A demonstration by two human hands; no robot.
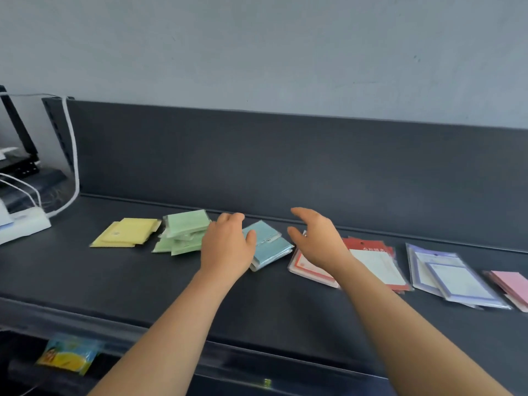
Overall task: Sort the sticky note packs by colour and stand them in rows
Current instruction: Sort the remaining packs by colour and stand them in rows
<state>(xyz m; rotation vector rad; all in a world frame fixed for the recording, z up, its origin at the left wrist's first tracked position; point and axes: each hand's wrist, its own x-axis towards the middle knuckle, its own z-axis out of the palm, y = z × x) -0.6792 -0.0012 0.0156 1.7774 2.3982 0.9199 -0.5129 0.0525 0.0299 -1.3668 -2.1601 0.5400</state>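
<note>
Fingers (233, 218): left hand (225, 250) loosely curled, empty, between green packs (183, 232) and blue packs (271, 248); right hand (317, 241) spread wide above red packs (374, 261).
Packs: lay flat on shelf (114, 281), by colour.
Risk: green pile sat askew; a nudge could spill it.
Count: yellow packs (125, 232) two, green about four, blue two, red and purple packs (448, 275) about three each, pink packs (511, 284) cut off.

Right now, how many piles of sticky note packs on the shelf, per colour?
yellow pile: 1
green pile: 1
blue pile: 1
red pile: 1
purple pile: 1
pink pile: 1
Total: 6
</note>
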